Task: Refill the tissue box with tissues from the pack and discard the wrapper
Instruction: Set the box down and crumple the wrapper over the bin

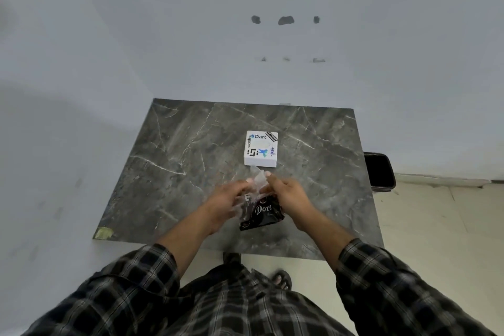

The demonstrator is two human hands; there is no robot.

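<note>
A white tissue box point(261, 148) covered in stickers sits in the middle of the dark marble table point(177, 161). Just in front of it I hold a dark tissue pack point(261, 213) with white lettering above the table. My left hand point(229, 199) grips the pack's left side and its clear top flap. My right hand point(286, 191) pinches the same clear wrapper end point(257, 176) from the right. The flap sticks up between my fingertips, close to the box's near edge. The pack's contents are hidden.
A black bin point(379, 172) stands on the floor off the table's right edge. A grey wall runs behind and to the left of the table. A patch of yellow tape point(103, 233) marks the table's near left corner. My sandalled feet point(282, 278) show below.
</note>
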